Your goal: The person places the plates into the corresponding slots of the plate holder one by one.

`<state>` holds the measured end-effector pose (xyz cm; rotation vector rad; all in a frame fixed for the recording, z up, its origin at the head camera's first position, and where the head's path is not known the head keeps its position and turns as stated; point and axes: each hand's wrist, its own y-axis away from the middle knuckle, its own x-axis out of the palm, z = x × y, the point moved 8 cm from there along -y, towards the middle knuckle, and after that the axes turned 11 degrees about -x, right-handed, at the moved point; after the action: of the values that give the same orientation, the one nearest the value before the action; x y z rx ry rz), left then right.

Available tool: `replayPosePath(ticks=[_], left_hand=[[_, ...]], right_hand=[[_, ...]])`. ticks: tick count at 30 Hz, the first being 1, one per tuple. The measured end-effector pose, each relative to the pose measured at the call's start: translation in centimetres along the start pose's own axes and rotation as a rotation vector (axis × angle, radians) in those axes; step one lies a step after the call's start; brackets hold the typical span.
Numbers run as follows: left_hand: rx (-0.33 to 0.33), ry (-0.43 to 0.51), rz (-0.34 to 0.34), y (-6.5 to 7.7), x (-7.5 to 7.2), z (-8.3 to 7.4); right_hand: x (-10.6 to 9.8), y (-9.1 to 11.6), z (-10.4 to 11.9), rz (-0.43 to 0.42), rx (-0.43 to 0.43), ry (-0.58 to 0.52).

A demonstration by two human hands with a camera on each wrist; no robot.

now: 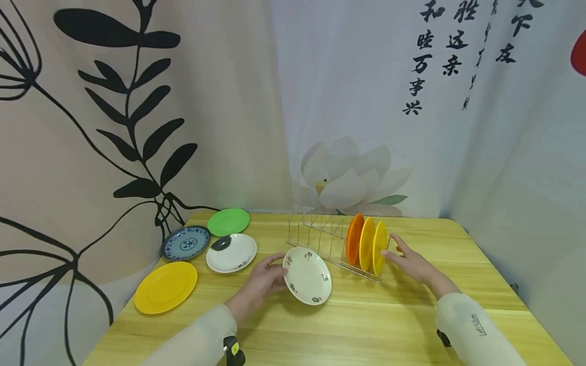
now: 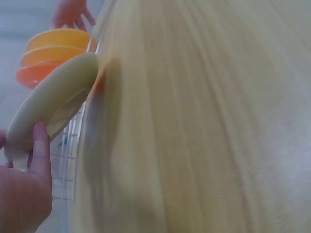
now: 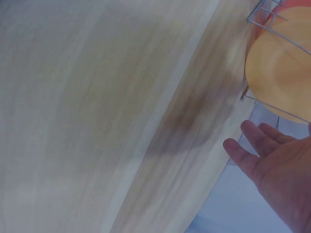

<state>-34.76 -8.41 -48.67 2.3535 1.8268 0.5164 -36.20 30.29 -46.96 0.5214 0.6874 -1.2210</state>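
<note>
My left hand [image 1: 263, 279] grips a white plate with small printed motifs [image 1: 308, 276] by its left edge, tilted, in front of the rack. In the left wrist view the thumb presses on the side of this plate [image 2: 56, 102]. My right hand [image 1: 414, 262] is beside the rack's right end, fingers extended close to the outermost yellow plate [image 1: 379, 248]. The right wrist view shows the fingers [image 3: 260, 145] spread next to that plate and holding nothing. The wire dish rack [image 1: 320, 244] holds an orange plate [image 1: 354, 239] and two yellow plates, all on edge.
On the table's left lie a green plate [image 1: 228, 222], a blue patterned plate [image 1: 186, 243], a white plate with a dark patch [image 1: 232, 256] and a yellow plate [image 1: 166, 287]. Printed curtains [image 1: 229, 127] hang behind the wooden table [image 1: 357, 330].
</note>
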Motion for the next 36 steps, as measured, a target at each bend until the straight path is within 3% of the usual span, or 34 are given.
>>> replayPosePath(ticks=[20, 36], left_hand=[[0.066, 0.054, -0.092, -0.1, -1.2, -4.9], [0.113, 0.078, -0.084, -1.1, -0.1, -8.0]], right_hand=[[0.0, 0.2, 0.0, 0.008, 0.010, 0.007], [0.0, 0.0, 0.3, 0.017, -0.001, 0.004]])
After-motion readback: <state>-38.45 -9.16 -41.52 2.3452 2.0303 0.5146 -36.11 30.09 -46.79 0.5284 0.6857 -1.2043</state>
